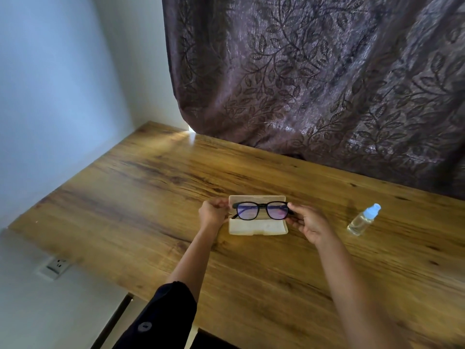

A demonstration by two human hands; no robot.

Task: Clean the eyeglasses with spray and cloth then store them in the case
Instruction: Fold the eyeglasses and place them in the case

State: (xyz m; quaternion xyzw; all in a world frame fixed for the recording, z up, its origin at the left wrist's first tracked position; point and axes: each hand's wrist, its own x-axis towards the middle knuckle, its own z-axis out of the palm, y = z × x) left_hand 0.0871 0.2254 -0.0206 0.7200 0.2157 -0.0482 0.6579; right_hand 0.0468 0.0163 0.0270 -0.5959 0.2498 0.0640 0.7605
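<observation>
Black-framed eyeglasses (261, 210) are held level over an open cream case (256, 227) that lies on the wooden table (156, 187). My left hand (214, 212) grips the left end of the frame. At the right end, my right hand (310, 222) pinches the frame by the hinge. The lenses face me and show a bluish tint. A small clear spray bottle (362, 220) with a pale blue cap lies tilted on the table to the right of my right hand. No cloth is visible.
A dark leaf-patterned curtain (327, 84) hangs behind the table and touches its far edge. A pale wall (55, 96) stands at the left, with a wall socket (56, 267) below the table's left edge. My dark sleeve (161, 321) is at the bottom.
</observation>
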